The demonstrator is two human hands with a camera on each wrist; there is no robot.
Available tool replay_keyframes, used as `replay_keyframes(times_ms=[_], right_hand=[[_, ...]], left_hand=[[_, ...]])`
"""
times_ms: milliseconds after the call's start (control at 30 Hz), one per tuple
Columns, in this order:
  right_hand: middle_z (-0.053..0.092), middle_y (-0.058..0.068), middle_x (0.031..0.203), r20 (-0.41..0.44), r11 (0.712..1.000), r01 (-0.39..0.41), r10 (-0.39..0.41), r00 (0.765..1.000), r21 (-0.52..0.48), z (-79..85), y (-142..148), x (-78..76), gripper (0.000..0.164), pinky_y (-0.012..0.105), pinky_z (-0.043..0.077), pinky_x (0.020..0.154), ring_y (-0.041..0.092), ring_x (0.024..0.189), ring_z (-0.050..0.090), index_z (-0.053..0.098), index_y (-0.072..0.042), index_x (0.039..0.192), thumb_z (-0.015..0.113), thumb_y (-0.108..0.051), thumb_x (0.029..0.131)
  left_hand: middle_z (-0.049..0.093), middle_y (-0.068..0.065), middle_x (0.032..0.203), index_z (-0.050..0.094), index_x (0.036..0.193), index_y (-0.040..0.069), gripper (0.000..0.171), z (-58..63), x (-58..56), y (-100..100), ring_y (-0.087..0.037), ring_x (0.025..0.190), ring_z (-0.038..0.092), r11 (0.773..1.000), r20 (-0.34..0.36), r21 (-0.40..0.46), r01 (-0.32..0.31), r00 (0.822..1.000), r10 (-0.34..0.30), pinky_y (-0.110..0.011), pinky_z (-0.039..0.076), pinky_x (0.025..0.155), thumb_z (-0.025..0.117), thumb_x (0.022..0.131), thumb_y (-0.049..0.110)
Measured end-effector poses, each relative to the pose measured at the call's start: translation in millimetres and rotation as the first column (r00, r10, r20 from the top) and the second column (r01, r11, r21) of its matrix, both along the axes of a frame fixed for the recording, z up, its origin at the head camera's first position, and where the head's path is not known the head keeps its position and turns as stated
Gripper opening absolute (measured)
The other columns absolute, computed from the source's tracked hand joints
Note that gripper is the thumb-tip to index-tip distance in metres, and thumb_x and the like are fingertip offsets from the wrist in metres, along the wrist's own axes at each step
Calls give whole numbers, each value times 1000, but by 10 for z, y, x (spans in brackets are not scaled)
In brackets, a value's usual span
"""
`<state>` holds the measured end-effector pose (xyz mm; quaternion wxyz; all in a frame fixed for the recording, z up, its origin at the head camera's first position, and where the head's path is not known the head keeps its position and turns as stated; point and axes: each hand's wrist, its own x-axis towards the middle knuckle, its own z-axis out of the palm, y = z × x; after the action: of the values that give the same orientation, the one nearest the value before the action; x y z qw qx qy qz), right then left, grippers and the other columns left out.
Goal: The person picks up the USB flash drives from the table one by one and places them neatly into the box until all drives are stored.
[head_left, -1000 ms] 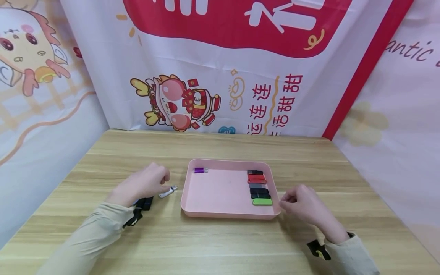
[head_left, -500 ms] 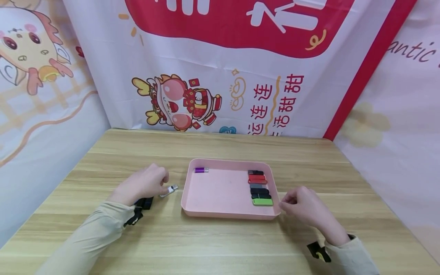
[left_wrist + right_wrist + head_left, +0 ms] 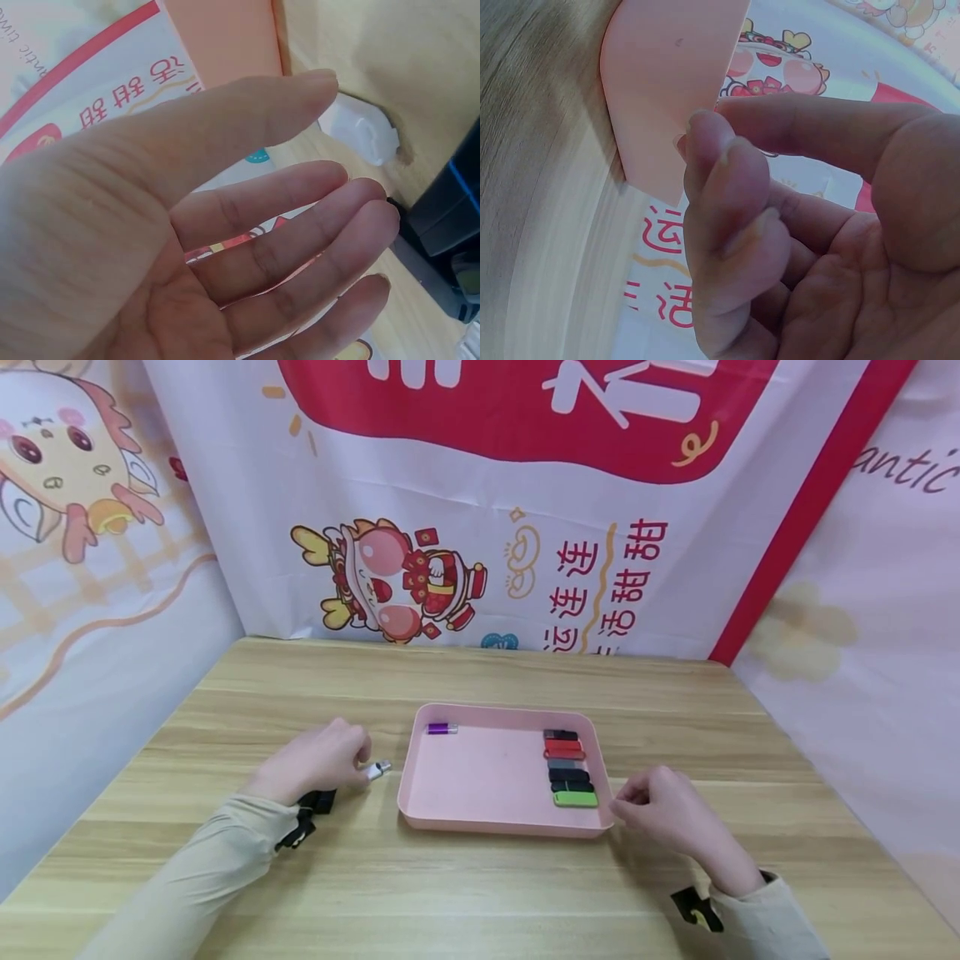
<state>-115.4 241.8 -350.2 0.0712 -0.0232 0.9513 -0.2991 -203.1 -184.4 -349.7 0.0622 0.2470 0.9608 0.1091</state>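
A white USB stick [image 3: 378,769] with a metal plug lies on the table left of the pink tray [image 3: 480,828]. My left hand [image 3: 318,762] is over its near end and hides part of it. In the left wrist view, the thumb and fingers are extended and apart, with the white end of the stick [image 3: 361,129] just beyond them. At the tray's right front corner, my right hand [image 3: 663,808] has curled fingers and seems to pinch the wall. The right wrist view shows the fingertips [image 3: 709,139] against the pink wall [image 3: 656,82].
Inside the tray, a purple USB stick [image 3: 441,728] lies at the back left. Along its right side runs a column of several sticks, among them a red one [image 3: 564,749] and a green one [image 3: 575,799]. A printed cloth [image 3: 450,485] hangs behind the table.
My left hand has shifted slightly right and now covers more of the white USB stick. The right hand stays at the tray corner. The head view has shifted slightly.
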Motion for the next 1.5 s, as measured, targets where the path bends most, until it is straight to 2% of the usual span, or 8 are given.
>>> replay_keyframes(times_ms=[233, 533, 1067, 1500], right_hand=[[64, 1, 71, -11, 1000, 3, -3, 1000, 8, 20, -3, 5, 7, 34, 48, 60, 17, 64, 56, 75, -7, 84, 71, -13, 87], [64, 0, 73, -20, 1000, -2, 2, 1000, 14, 17, 2, 2, 7, 33, 49, 61, 16, 65, 56, 75, -7, 85, 74, -14, 86], [63, -1, 73, -38, 1000, -17, 18, 999, 23, 3, 6, 12, 8, 34, 47, 59, 16, 65, 54, 74, -8, 84, 75, -16, 85], [64, -1, 73, -41, 1000, -15, 16, 999, 17, -6, 9, 13, 8, 34, 48, 60, 15, 65, 56, 74, -8, 82, 76, -15, 84]], left_hand=[[52, 3, 65, 59, 67, 17, 19, -20, -22, 12, -16, 58, 49, 999, -47, -24, 20, 999, -22, -34, 39, 52, 77, 68, 17], [54, 4, 67, 61, 67, 19, 19, -36, -30, 13, -15, 60, 51, 1000, -27, -30, 3, 1000, -3, -35, 41, 54, 79, 69, 21], [51, 6, 60, 58, 61, 19, 20, -90, -20, 24, -14, 55, 48, 1000, -67, -19, 23, 997, -24, -32, 39, 50, 75, 69, 11], [53, 6, 63, 62, 65, 18, 17, -82, -3, 32, -14, 57, 49, 999, -73, -25, 34, 997, -36, -34, 41, 52, 76, 69, 10]])
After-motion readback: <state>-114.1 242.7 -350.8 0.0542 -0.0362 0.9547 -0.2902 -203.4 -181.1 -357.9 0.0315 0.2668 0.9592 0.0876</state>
